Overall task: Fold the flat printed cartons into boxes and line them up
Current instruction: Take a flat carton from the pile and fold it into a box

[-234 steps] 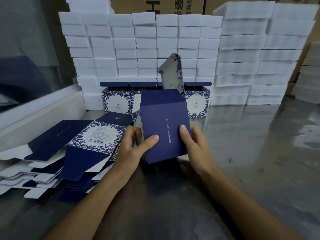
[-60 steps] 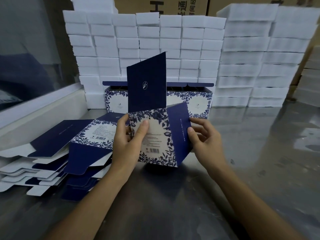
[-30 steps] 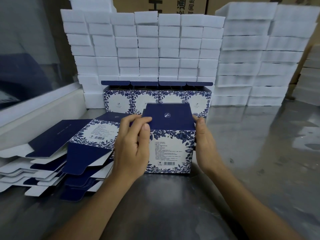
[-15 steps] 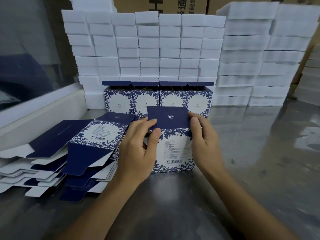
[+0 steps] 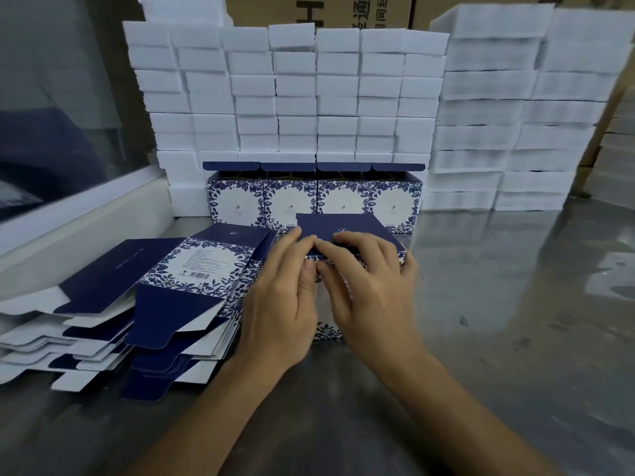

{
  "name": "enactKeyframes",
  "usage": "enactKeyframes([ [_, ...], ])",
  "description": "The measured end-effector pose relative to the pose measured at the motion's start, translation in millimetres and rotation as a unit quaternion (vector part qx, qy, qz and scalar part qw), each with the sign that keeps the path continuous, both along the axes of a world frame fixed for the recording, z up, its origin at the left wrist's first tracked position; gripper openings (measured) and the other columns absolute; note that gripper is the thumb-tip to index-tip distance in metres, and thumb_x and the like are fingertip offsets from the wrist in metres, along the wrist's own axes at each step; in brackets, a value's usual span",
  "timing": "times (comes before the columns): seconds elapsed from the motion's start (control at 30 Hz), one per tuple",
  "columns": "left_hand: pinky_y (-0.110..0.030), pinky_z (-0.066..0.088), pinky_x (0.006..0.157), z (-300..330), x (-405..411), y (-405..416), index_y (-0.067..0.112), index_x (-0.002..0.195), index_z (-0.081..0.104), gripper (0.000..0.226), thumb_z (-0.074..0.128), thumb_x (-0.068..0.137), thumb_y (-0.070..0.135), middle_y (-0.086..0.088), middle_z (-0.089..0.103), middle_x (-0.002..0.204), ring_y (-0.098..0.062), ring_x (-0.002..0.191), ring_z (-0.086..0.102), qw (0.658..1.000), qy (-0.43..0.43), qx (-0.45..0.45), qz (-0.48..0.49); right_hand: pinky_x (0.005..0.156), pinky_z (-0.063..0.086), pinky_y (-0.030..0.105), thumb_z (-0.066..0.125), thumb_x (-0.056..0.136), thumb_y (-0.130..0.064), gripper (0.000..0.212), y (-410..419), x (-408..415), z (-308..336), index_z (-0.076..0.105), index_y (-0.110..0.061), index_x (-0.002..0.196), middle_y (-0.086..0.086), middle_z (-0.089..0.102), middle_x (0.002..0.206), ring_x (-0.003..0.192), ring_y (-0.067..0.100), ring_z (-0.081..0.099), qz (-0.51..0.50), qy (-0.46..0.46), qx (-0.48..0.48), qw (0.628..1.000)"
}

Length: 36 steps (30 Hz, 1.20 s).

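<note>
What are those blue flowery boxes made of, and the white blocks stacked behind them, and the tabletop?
Blue boxes: apparently thin printed card, matte; the flat cartons show white undersides and crisp creases. White blocks: probably foam, with soft, slightly ragged edges. Tabletop: looks like metal, possibly steel; grey, glossy, mirroring the stacks.

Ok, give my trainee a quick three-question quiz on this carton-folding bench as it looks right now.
1. True or false: the row of finished boxes against the white foam blocks holds four boxes.
2. Multiple choice: the stack of flat cartons lies A) at the person's left, B) at the person's right, C) behind the row.
3. Short answer: what are the left hand and right hand both working on?

Key: 1 true. 2 A. 3 The navy top flap of the box being folded, which stands on the steel table in front of the row.
</note>
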<state>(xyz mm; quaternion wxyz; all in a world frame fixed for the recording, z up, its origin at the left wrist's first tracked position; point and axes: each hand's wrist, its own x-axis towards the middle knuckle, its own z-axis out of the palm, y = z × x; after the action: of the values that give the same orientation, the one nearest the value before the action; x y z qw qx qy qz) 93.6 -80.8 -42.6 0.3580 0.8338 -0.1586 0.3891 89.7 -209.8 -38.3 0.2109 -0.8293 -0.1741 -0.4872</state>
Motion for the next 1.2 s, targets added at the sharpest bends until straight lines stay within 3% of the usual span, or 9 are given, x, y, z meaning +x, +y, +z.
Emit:
enactKeyframes([
  [0.47,-0.027,0.047,0.092,2.6,-0.2,-1.8,0.011,0.123,0.063,0.037,0.038,0.101,0.025,-0.005,0.057,0.137,-0.017,0.124,0.056,1.000,-0.009,-0.012,0.011,0.082,0.042,0.052,0.057,0.096,-0.037,0.021,-1.0,8.4,6.1,0.073,-0.025,0.091,-0.005,0.065,0.099,0.095,0.023,0.059,-0.011,-0.019,0.046,0.999],
  [0.53,-0.028,0.047,0.093,2.8,-0.2,-2.1,0.011,0.123,0.063,0.036,0.039,0.101,0.026,-0.004,0.057,0.137,-0.017,0.124,0.056,1.000,-0.009,-0.014,0.011,0.078,0.044,0.050,0.058,0.097,-0.035,0.022,-9.7,11.2,2.9,0.074,-0.019,0.095,0.001,0.065,0.105,0.098,0.025,0.058,0.018,-0.021,0.065,0.998],
  [0.77,-0.032,0.050,0.090,0.3,1.4,-2.3,0.015,0.124,0.061,0.034,0.042,0.101,0.031,0.000,0.056,0.138,-0.013,0.123,0.055,1.000,-0.014,-0.023,0.007,0.095,0.051,0.043,0.063,0.096,-0.025,0.021,-21.6,18.8,-4.1,0.073,-0.008,0.105,0.018,0.051,0.133,0.120,0.032,0.055,0.099,0.040,0.150,0.983],
  [0.87,-0.031,0.050,0.088,-0.5,1.6,-1.8,0.015,0.124,0.060,0.034,0.043,0.100,0.031,0.002,0.055,0.138,-0.017,0.119,0.058,1.000,-0.016,-0.024,0.005,0.098,0.048,0.024,0.066,0.094,-0.027,0.020,-23.1,19.2,-2.3,0.071,-0.008,0.101,0.016,0.051,0.135,0.126,0.008,0.052,0.124,0.041,0.174,0.976],
  [0.93,-0.036,0.053,0.085,-0.8,1.5,-1.4,0.015,0.124,0.060,0.032,0.044,0.100,0.031,0.008,0.052,0.137,-0.021,0.114,0.062,0.999,-0.017,-0.033,0.003,0.095,0.037,0.004,0.066,0.092,-0.034,0.024,-24.9,18.3,-0.4,0.068,-0.011,0.098,0.010,0.056,0.129,0.126,-0.013,0.042,0.134,0.043,0.193,0.971],
  [0.97,-0.037,0.053,0.085,-0.8,1.5,-1.0,0.015,0.124,0.059,0.032,0.044,0.100,0.031,0.012,0.050,0.136,-0.021,0.114,0.062,0.999,-0.018,-0.037,0.003,0.094,0.034,0.002,0.066,0.092,-0.036,0.024,-26.3,18.7,0.1,0.067,-0.013,0.097,0.003,0.059,0.124,0.128,-0.009,0.043,0.138,0.050,0.204,0.968],
  [1.03,-0.034,0.052,0.087,-0.4,1.5,-0.7,0.016,0.124,0.059,0.032,0.045,0.100,0.032,0.017,0.045,0.133,-0.020,0.116,0.061,0.999,-0.021,-0.043,0.004,0.095,0.035,0.004,0.066,0.092,-0.035,0.019,-29.9,20.3,0.1,0.066,-0.016,0.098,-0.018,0.058,0.114,0.129,0.009,0.052,0.146,0.062,0.226,0.961],
  [1.1,-0.031,0.050,0.084,-0.1,1.7,-0.9,0.017,0.123,0.059,0.031,0.045,0.100,0.032,0.020,0.044,0.132,-0.022,0.114,0.062,0.999,-0.021,-0.047,0.005,0.097,0.040,0.012,0.063,0.092,-0.030,0.011,-32.4,22.8,-0.2,0.065,-0.021,0.096,-0.034,0.051,0.111,0.124,0.013,0.057,0.156,0.065,0.241,0.956],
  [1.2,-0.031,0.049,0.080,-1.6,2.0,-1.2,0.017,0.122,0.058,0.029,0.047,0.100,0.030,0.022,0.044,0.131,-0.026,0.107,0.065,0.999,-0.018,-0.049,0.006,0.096,0.044,0.022,0.061,0.093,-0.025,0.005,-32.8,25.4,-0.2,0.066,-0.023,0.091,-0.036,0.055,0.105,0.122,0.011,0.057,0.168,0.066,0.260,0.949],
])
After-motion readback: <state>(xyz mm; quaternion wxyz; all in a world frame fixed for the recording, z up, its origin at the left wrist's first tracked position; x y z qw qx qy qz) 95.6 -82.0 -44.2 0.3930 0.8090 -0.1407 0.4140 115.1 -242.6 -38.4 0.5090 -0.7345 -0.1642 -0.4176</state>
